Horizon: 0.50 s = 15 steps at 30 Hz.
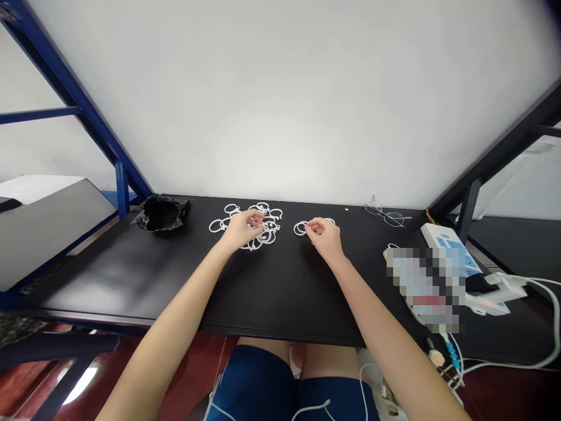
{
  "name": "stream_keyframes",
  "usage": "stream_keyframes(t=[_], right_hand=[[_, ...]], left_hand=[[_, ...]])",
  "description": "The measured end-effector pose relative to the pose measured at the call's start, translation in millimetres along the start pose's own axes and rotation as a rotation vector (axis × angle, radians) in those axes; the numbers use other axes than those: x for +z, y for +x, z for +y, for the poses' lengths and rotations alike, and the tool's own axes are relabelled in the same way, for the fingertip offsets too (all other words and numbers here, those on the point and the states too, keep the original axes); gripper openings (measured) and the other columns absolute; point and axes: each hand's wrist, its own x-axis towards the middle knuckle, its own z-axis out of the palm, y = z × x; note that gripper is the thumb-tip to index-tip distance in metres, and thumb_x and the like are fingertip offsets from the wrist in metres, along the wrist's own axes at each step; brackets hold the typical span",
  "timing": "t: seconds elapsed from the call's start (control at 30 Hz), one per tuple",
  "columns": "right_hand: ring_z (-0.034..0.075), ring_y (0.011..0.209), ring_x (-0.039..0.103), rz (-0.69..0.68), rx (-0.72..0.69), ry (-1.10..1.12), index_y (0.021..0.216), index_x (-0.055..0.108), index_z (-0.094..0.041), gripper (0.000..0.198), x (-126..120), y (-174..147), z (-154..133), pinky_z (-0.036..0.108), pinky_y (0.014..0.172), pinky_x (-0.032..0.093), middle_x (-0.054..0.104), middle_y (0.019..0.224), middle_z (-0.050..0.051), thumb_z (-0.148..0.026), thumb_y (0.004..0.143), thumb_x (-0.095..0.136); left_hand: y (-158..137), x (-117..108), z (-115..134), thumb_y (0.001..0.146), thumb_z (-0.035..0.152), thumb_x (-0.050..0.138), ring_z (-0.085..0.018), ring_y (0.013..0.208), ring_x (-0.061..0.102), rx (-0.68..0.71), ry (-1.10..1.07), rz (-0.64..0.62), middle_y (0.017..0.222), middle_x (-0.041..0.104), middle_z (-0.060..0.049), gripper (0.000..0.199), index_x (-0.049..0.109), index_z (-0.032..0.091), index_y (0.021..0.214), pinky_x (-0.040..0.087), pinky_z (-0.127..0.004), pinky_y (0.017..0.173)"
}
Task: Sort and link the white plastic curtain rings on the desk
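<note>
A loose pile of white plastic curtain rings (268,237) lies on the black desk, several of them overlapping. Over its left side is my left hand (242,228), fingers curved, with a gap between thumb and forefinger; no ring is plainly held there. To the right of the pile, my right hand (323,235) has thumb and fingertips pinched together on the edge of a white curtain ring (300,228). A second ring seems to overlap that one. Part of another white ring (332,221) shows behind the right hand, mostly hidden by it.
A crumpled black plastic bag (161,214) stands with its mouth open at the back left. Glasses (393,219) lie at the back right. Nearer on the right are a blurred phone-like object (421,292), a power strip (451,248) and white cables (539,363). A white wall rises behind the desk.
</note>
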Motion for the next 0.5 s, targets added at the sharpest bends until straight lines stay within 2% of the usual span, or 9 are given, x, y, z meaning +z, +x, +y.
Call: stream_keyframes(t=[0.07, 0.13, 0.23, 0.33, 0.43, 0.5], right_hand=[[0.011, 0.045, 0.053, -0.087, 0.014, 0.112, 0.078, 0.065, -0.018, 0.021, 3.5, -3.3, -7.1, 0.026, 0.047, 0.047, 0.064, 0.069, 0.003, -0.039, 0.075, 0.065], [0.01, 0.043, 0.053, -0.239, 0.032, 0.235, 0.081, 0.065, -0.017, 0.027, 8.1, -7.6, -13.5, 0.025, 0.043, 0.046, 0.065, 0.071, 0.003, -0.044, 0.075, 0.065], [0.01, 0.044, 0.055, -0.417, 0.023, 0.311, 0.085, 0.065, -0.017, 0.029, 14.3, -13.1, -17.9, 0.023, 0.042, 0.047, 0.067, 0.074, 0.003, -0.045, 0.075, 0.067], [0.009, 0.046, 0.057, -0.421, 0.022, 0.325, 0.087, 0.065, -0.017, 0.029, 17.9, -14.5, -16.6, 0.022, 0.042, 0.048, 0.067, 0.078, 0.003, -0.042, 0.073, 0.069], [0.011, 0.049, 0.059, -0.359, 0.069, 0.359, 0.086, 0.065, -0.017, 0.029, 18.7, -12.4, -14.5, 0.022, 0.042, 0.049, 0.067, 0.076, 0.004, -0.041, 0.071, 0.07], [0.012, 0.052, 0.06, -0.317, 0.085, 0.376, 0.084, 0.065, -0.016, 0.028, 18.1, -10.7, -13.8, 0.023, 0.043, 0.051, 0.067, 0.074, 0.004, -0.041, 0.071, 0.07]], left_hand=[[-0.7, 6.9, 2.5, 0.068, 0.022, 0.067, -0.016, 0.076, 0.067, 0.029, -0.091, -0.001, 0.087, 0.069, -0.005, 0.022, 0.065, 0.017, 0.09, 0.054, -0.027, 0.07], [-2.6, 14.3, 6.2, 0.069, 0.025, 0.07, -0.016, 0.076, 0.067, 0.046, -0.156, -0.031, 0.084, 0.069, -0.005, 0.022, 0.065, 0.016, 0.089, 0.055, -0.026, 0.069], [-6.4, 22.9, 11.0, 0.071, 0.028, 0.07, -0.015, 0.072, 0.067, 0.062, -0.199, -0.09, 0.078, 0.068, -0.004, 0.021, 0.065, 0.016, 0.088, 0.055, -0.025, 0.066], [-9.0, 26.3, 12.5, 0.073, 0.031, 0.07, -0.014, 0.067, 0.066, 0.057, -0.22, -0.13, 0.076, 0.067, -0.003, 0.021, 0.064, 0.016, 0.087, 0.055, -0.024, 0.062], [-9.7, 25.9, 12.6, 0.076, 0.036, 0.068, -0.014, 0.063, 0.064, 0.026, -0.264, -0.165, 0.071, 0.065, -0.003, 0.025, 0.063, 0.015, 0.089, 0.054, -0.023, 0.056], [-9.9, 25.1, 13.6, 0.075, 0.038, 0.069, -0.015, 0.067, 0.065, 0.024, -0.289, -0.197, 0.075, 0.066, -0.004, 0.028, 0.064, 0.015, 0.09, 0.054, -0.023, 0.055]])
